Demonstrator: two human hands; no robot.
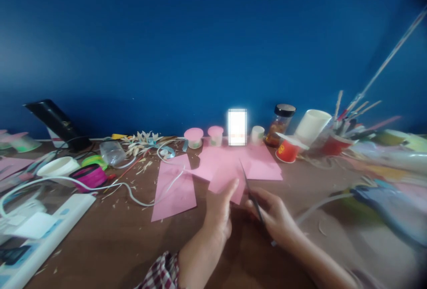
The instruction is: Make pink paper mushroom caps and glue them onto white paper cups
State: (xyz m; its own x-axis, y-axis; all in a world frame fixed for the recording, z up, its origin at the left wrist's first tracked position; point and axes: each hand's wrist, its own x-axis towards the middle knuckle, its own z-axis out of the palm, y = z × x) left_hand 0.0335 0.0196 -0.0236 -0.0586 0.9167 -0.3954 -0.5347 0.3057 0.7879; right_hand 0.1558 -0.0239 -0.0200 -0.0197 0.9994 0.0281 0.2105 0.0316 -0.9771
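My left hand (218,213) is closed on a small piece of pink paper (227,180), its thumb lying on top. In my right hand (271,213) is a slim dark knife (255,204), its blade pointing up and away from me. The blade lies along the right edge of the held paper; whether it touches is hard to tell. Behind my hands, larger pink sheets (267,166) lie on the table, partly overlapping. Another pink sheet (175,189) lies to the left, with a white cable across it.
Pink-topped paper cups (193,138) stand along the blue wall, beside a dark-lidded jar (281,124) and a red cup (287,152). At left are a white power strip (56,235), cables and tape rolls (88,178). The right side is cluttered and blurred.
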